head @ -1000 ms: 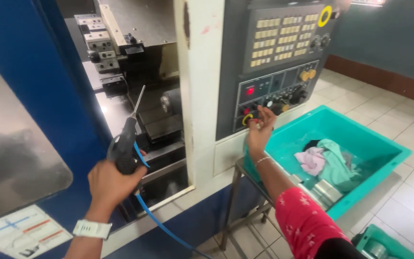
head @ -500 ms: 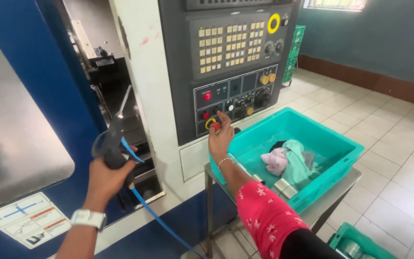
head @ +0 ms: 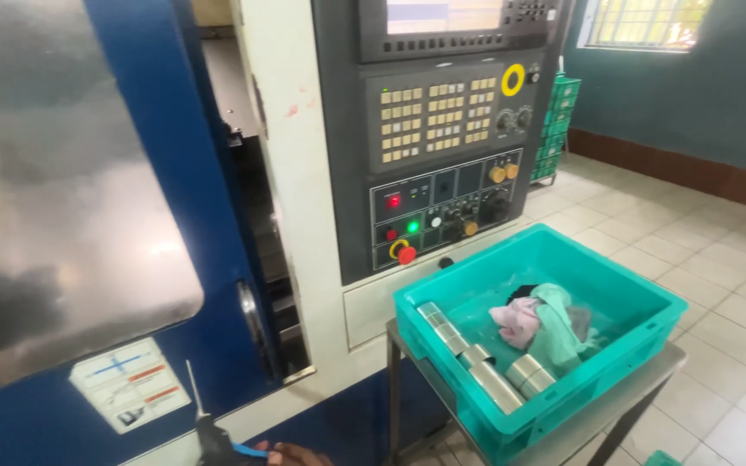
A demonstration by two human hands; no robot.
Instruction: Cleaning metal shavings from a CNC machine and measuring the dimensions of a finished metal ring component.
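Only the fingertips of my left hand (head: 293,454) show at the bottom edge. They are closed on a black air gun (head: 211,438) with a thin metal nozzle pointing up and a blue hose. My right hand is out of view. The gun sits low in front of the machine's blue sliding door (head: 174,173), which covers most of the opening and leaves a narrow dark gap. The grey control panel (head: 442,138) with beige keys, knobs, a lit green lamp (head: 413,227) and a red button (head: 406,255) stands to the right.
A teal plastic crate (head: 602,378) rests on a metal stand (head: 662,362) below the panel, holding shiny metal cylinders (head: 477,362) and crumpled rags (head: 541,319). Stacked green crates (head: 559,121) stand by the far wall. The floor is tiled.
My right hand has left the panel buttons and gone out of view. My left hand with the air gun dropped to the bottom edge. The blue door now covers most of the opening.
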